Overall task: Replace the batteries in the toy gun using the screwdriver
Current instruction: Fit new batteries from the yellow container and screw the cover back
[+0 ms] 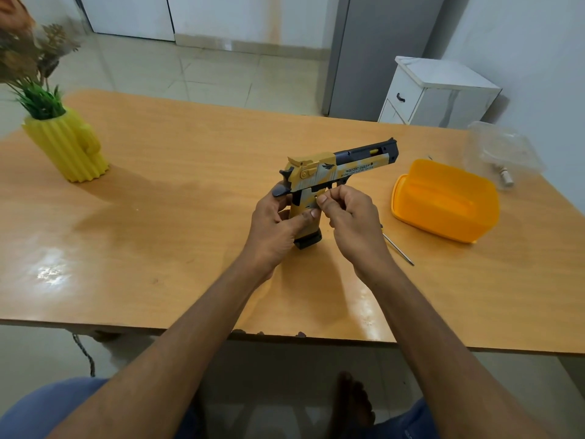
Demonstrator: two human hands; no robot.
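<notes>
A person is sitting at the near edge of a wooden table [158, 217], blue-clad knees and a bare foot showing below it. Both bare forearms are reaching forward over the tabletop toward its middle. The left hand [275, 226] is wrapping around the grip of the toy gun [329, 172], fingers closed on it and the thumb lying across the grip's side, holding the gun upright with its black magazine base just above or resting on the table; which one cannot be told. The right hand [351, 217] is sitting just beside the left, its thumb and forefinger pinching together at the side of the grip below the trigger, on something too small to make out. The gun is yellow, white and dark grey, its barrel pointing toward the right and slightly away, with "DESERT EAGLE" printed on the slide.

Just right of the right wrist, a screwdriver [399, 250] is lying flat on the table, its handle hidden behind the hand. Beyond it, toward the right edge, an orange plastic container [449, 201] is resting upside down. Farther back by the right edge, a clear plastic container [503, 150] is sitting, with a small pale object beside it. Near the far left corner, a yellow ribbed vase [68, 147] is holding artificial plants [34, 68].
</notes>
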